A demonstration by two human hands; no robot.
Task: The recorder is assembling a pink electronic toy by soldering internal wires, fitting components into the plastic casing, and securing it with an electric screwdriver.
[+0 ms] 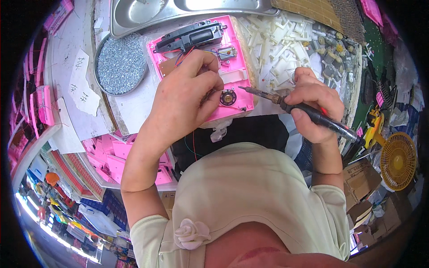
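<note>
In front of me a pink plastic casing lies with its inner side up. It bears a black mechanism block, a small silver motor and a round speaker. Over its left half bends my left hand, fingers drawn together in a pinch; what they hold is hidden. Thin red and blue wires show beside its knuckles. My right hand grips a soldering iron by its black handle. The iron's tip points left, just above the casing near the speaker.
A round tin of small silver screws stands left of the casing. White plastic parts and small motors are heaped to the right. A metal tray borders the far side. Pink casings lie lower left; a yellow fan stands right.
</note>
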